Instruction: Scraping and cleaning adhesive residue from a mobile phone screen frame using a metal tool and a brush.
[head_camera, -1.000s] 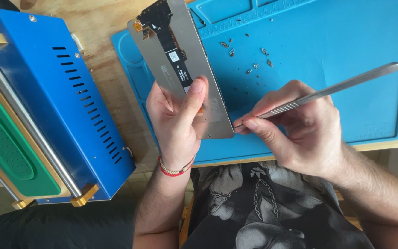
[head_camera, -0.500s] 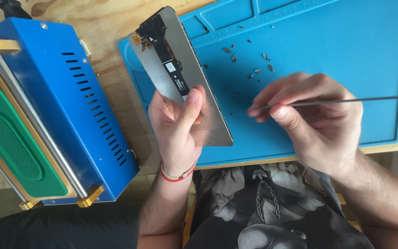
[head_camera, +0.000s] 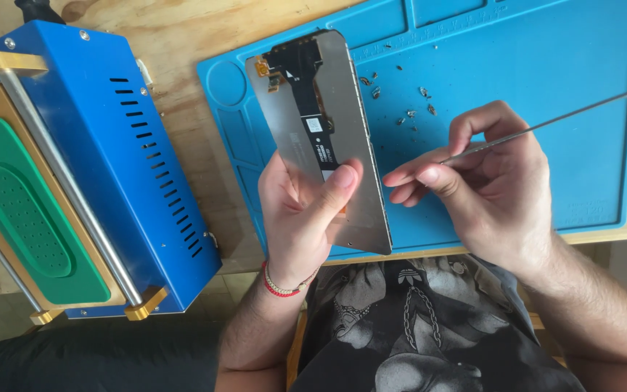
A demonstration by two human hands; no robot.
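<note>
The left hand [head_camera: 302, 218] holds a flat grey metal-backed phone screen panel with a black flex strip down its back [head_camera: 324, 138], tilted up off the blue silicone work mat [head_camera: 546, 167] with its top edge toward 11 o'clock. The back faces the camera, probably so the strip and the edge can be worked on in plain sight. The fingers wrap behind the panel's lower half and the thumb presses flat across the front near the strip's lower end, clamping the panel firmly. At 3 o'clock from it, the right hand [head_camera: 488, 189] pinches a long thin silver metal tool [head_camera: 546, 125] between thumb and fingertips; its shaft runs out toward 2 o'clock. The fingertips are closed tight on the tool, just beside the panel's right edge but apart from it. Small dark scraps [head_camera: 404, 98] lie on the mat at 12 o'clock from the hands. A blue box-shaped machine with a green pad [head_camera: 74, 181] sits at 9 o'clock on the wooden table [head_camera: 183, 36].
</note>
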